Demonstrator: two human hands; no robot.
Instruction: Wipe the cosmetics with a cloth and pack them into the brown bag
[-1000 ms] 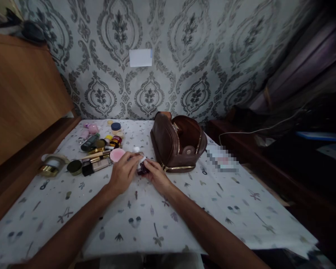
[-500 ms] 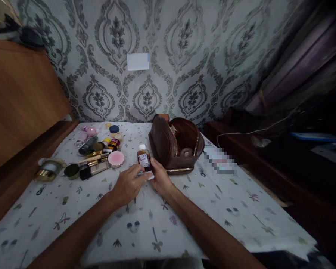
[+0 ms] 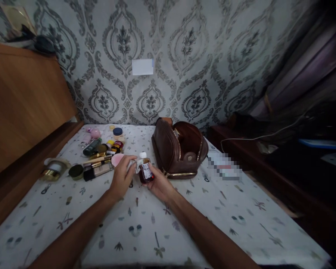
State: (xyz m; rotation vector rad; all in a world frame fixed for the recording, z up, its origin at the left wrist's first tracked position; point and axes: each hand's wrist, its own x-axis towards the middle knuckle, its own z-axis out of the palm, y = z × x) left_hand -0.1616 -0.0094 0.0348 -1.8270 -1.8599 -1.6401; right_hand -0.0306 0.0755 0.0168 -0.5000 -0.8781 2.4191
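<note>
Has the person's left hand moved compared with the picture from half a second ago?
Yes: the left hand has moved left and forward, judged against the flat round pink case, whose edge it now covers.

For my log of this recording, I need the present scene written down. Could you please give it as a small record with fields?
right hand: holds the small dark bottle
left hand: holds a white wad, perhaps tissue, beside the bottle
bottle: white cap on, pale label showing
brown bag: unzipped, standing beyond the right hand
pink round item: partly behind the left hand
table cover: white, patterned
</note>
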